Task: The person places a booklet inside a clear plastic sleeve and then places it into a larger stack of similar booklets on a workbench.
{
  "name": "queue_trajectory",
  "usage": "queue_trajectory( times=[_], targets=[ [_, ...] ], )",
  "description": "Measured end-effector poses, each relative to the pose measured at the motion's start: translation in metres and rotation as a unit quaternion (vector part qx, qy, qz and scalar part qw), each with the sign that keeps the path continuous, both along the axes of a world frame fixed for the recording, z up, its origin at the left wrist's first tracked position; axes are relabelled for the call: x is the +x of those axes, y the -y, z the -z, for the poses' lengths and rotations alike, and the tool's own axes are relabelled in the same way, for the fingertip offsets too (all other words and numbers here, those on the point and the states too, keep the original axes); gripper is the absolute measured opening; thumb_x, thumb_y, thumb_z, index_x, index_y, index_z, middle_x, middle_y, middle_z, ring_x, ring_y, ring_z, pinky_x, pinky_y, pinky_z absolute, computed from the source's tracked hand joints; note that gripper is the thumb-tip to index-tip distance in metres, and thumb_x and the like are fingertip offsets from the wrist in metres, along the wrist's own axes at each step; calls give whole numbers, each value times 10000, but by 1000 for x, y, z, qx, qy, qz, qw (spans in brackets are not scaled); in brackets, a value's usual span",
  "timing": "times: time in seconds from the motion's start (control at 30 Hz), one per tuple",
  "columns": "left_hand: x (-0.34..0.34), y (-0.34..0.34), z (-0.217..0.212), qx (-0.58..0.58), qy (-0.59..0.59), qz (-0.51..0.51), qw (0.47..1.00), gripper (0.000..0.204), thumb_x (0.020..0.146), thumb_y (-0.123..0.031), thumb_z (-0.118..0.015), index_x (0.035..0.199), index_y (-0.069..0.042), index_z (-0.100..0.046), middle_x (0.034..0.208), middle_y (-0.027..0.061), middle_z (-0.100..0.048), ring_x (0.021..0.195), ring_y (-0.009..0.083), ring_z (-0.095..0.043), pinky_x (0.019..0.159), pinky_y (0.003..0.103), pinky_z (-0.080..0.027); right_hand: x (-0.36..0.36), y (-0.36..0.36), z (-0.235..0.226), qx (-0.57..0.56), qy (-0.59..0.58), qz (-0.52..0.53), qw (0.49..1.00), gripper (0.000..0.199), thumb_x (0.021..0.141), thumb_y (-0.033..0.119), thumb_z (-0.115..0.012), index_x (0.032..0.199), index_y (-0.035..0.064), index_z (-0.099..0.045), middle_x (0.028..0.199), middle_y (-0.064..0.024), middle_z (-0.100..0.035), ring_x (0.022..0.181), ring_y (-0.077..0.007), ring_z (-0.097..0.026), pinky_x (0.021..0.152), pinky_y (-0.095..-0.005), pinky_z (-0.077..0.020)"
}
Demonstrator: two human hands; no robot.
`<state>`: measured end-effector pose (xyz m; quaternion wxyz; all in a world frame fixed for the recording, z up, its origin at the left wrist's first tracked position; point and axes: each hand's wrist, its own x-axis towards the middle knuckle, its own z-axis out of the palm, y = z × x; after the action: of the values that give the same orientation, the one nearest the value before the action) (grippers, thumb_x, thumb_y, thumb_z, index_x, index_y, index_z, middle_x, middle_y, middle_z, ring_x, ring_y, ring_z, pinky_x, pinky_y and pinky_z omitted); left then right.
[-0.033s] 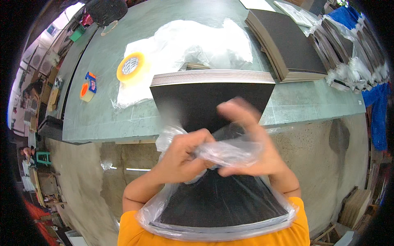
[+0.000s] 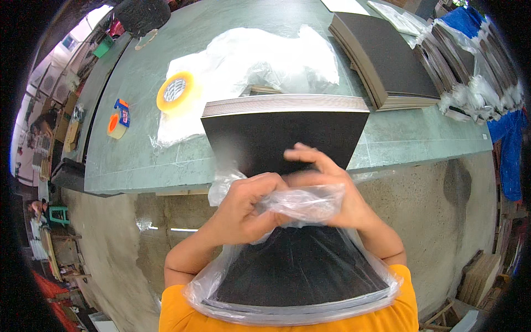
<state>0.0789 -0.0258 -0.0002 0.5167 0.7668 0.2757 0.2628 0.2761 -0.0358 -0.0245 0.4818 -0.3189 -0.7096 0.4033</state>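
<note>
Together, my left hand (image 2: 243,207) and right hand (image 2: 326,193) clench the clear bag's (image 2: 301,203) mouth over black sheets (image 2: 282,138) overhanging the worktop's (image 2: 144,160) near edge; yanking could tear it.

Your right hand (image 2: 326,191) is motion-blurred, so its fingertips can't be made out. Your hands and the clear plastic bag (image 2: 301,205) hide the middle of the black sheet stack (image 2: 282,138); the bag's lower edge is veiled by plastic.
</note>
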Motion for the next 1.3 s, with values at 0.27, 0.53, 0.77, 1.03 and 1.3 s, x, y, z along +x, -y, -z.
queue_trajectory(
  times=[0.27,0.53,0.77,1.03,1.3],
  targets=[
    [-4,-12,3,-288,152,2,946,129,844,-85,-437,902,-25,-536,807,-4,-557,742,78,-503,661,228,-414,-20,17,13,-82,31,-407,909,177,802,181,-564,870,18,-572,781,-105,-592,688,-210,-569,642,-334,-455],
    [-43,-31,-15,-62,-3,295,954,166,803,-183,-557,803,-31,-625,733,111,-621,641,218,-593,568,290,-449,3,2,0,-193,349,-526,751,576,813,511,-440,837,-47,-579,742,-184,-605,690,-301,-589,675,-335,-476],
    [-55,1,54,247,-540,153,790,321,759,-300,-571,607,-18,-558,623,167,-576,623,301,-588,544,357,-460,45,22,12,28,735,-186,652,241,696,224,-570,845,40,-615,768,-172,-612,721,-275,-615,667,-396,-485],
    [-83,-11,7,18,-88,-321,943,163,706,-151,-644,768,-9,-595,607,55,-556,586,153,-540,565,309,-438,75,-12,-17,115,277,346,889,179,600,9,-566,774,29,-529,683,-91,-534,644,-211,-551,579,-314,-444],
    [-75,-56,6,359,-242,-372,821,603,619,60,-547,1178,-156,-478,1075,83,-475,739,221,-511,610,329,-450,48,-17,-18,149,403,366,825,601,559,-117,-485,1125,84,-504,1155,-134,-429,1069,-312,-403,898,-404,-335]
  ],
)
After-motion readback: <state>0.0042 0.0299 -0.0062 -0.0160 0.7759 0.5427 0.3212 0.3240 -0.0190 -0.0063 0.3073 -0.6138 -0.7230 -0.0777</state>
